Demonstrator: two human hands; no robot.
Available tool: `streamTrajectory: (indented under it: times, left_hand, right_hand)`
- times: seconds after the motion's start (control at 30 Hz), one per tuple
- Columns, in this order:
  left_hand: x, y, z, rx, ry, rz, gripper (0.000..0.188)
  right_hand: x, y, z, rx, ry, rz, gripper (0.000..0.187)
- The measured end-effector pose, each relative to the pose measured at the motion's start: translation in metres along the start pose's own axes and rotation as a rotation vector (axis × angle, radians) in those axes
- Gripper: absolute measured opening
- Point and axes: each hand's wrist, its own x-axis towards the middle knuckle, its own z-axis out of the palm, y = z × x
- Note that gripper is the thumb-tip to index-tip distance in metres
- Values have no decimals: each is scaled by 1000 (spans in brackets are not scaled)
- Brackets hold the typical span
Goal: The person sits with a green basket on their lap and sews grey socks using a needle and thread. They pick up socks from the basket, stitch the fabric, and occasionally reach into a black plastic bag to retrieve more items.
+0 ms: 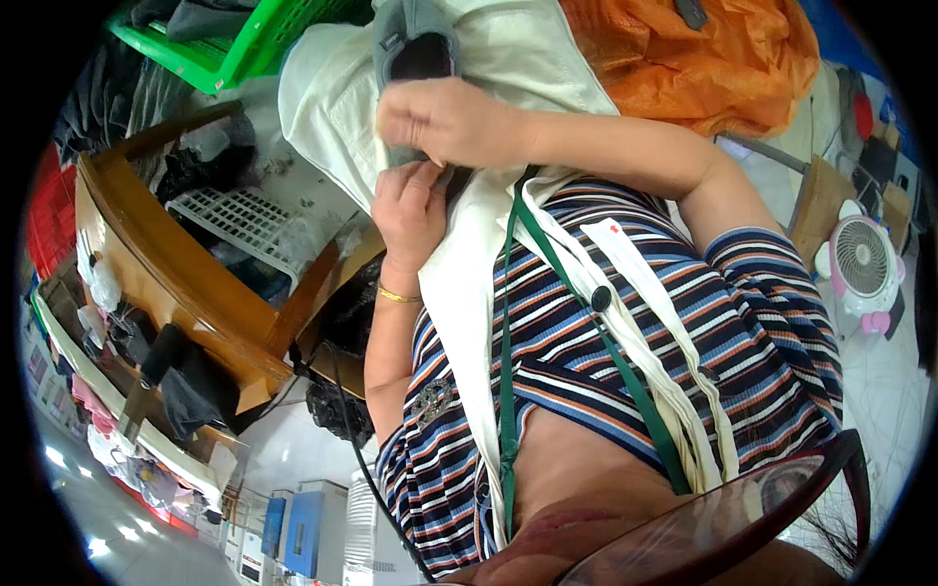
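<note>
Well, at your far left stand a green crate [220, 63] and, below it, a wooden stand [176, 273], with a white plastic rack [239, 220] just beside it, all well apart from the work. Next comes the white cloth [327, 93] spread over your lap, under the piece you are handling.

Your left hand [408, 210] is up at the near end of the grey slipper [418, 54], forearm rising steeply from the lower edge, a gold bracelet [396, 296] at the wrist. Its fingers are curled in and look pinched on the slipper's edge, though the exact contact is hidden. The slipper lies over the cloth, its dark opening pointing up and away from you, its lower part covered by your 2 hands.

The step looks like close fingerwork at that near end. From here, the work seems to call for a steady left pinch, with the right free to work the edge without pulling the slipper askew.

Your right hand [454, 122] crosses in from the right, elbow bent out, forearm nearly level, back of the hand upward. Its fingers are bent down over the slipper and blurred; you can't tell what they pinch, if anything.

Further right lie an orange cloth [703, 59] and a small fan [862, 256].
</note>
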Motion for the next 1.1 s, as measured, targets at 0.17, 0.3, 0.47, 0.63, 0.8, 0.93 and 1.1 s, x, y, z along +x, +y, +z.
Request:
streamTrajectory:
  times: [0.17,0.3,0.47,0.63,0.8,0.93,1.1]
  left_hand:
    - [-2,0,-6,-64,-19,-40,30]
    - [6,5,-15,-72,-111,-47,25]
    - [10,7,-20,-108,-112,-99,26]
    - [4,4,-20,-46,-101,-81,25]
    - [1,6,-18,-34,-29,-108,23]
    - [2,7,-18,-59,-39,-114,27]
    - [-2,-2,-15,-128,-58,-114,24]
  right_hand:
    - [-2,-15,-21,401,-156,470,30]
    - [-4,-38,-38,631,-80,322,27]
    - [-5,-23,-46,773,27,174,25]
    - [-18,-18,-45,363,-5,183,19]
    - [-34,3,-43,-104,-108,-19,13]
    - [-45,10,-40,-491,-211,-199,22]
    - [-54,28,-23,-738,-204,-294,28]
